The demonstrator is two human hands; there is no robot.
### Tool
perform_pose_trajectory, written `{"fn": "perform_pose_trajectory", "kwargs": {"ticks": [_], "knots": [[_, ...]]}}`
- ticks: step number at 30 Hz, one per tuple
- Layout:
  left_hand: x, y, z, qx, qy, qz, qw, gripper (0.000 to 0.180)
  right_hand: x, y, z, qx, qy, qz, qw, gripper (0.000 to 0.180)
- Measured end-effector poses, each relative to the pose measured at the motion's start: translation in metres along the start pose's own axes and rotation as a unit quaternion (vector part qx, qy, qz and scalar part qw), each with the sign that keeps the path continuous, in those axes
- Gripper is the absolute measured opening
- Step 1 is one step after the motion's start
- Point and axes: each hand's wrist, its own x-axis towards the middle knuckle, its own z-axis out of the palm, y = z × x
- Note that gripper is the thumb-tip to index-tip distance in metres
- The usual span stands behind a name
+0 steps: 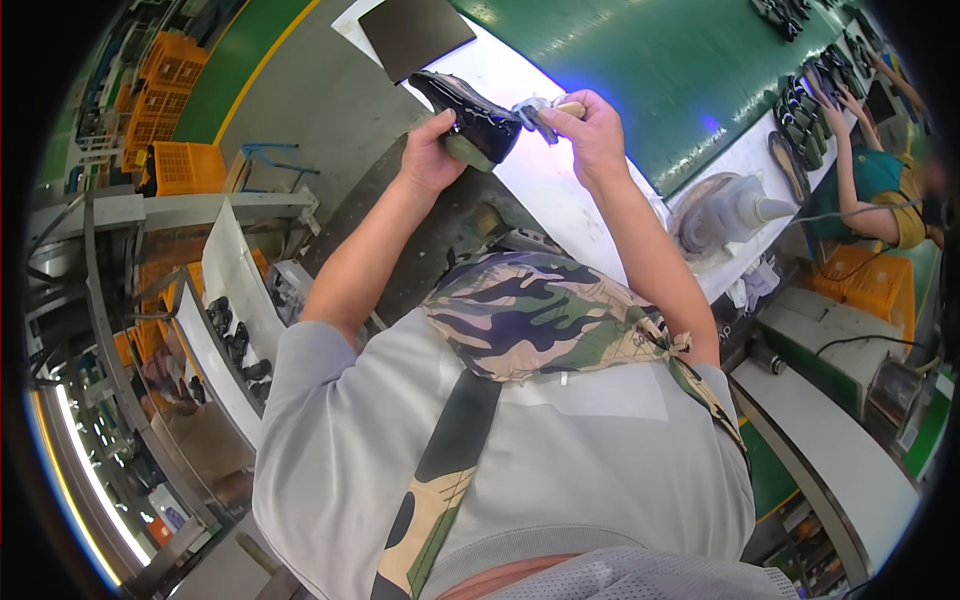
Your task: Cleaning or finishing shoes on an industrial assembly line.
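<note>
My left hand [432, 155] is closed round a glossy black shoe [470, 115], held in the air at the near edge of the white bench. The shoe's greenish-grey underside faces down toward me. My right hand [595, 135] pinches a short tan, wood-like handle [571, 108]. A crumpled greyish wad of cloth-like material [538, 117] sits at its end. That wad touches or nearly touches one end of the shoe; I cannot tell which.
A green work surface [620, 80] runs beyond the white bench [545, 185]. A dark square board [415, 38] lies at the far left. Right of me stands a whitish spouted bottle [755, 205]. Several dark shoes [795, 125] line the bench near another person's arms [850, 150]. Orange crates [188, 167] stand left.
</note>
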Motion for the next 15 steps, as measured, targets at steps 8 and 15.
{"fn": "perform_pose_trajectory", "kwargs": {"ticks": [8,15], "knots": [[-0.007,0.039,-0.009,0.298,0.050,0.248,0.920,0.049,0.029,0.021,0.037,-0.036,0.065,0.071,0.995,0.023],[-0.032,0.073,-0.016,0.519,0.140,0.393,0.746,0.069,0.063,0.046,0.084,-0.058,-0.004,0.111,0.992,0.020]]}}
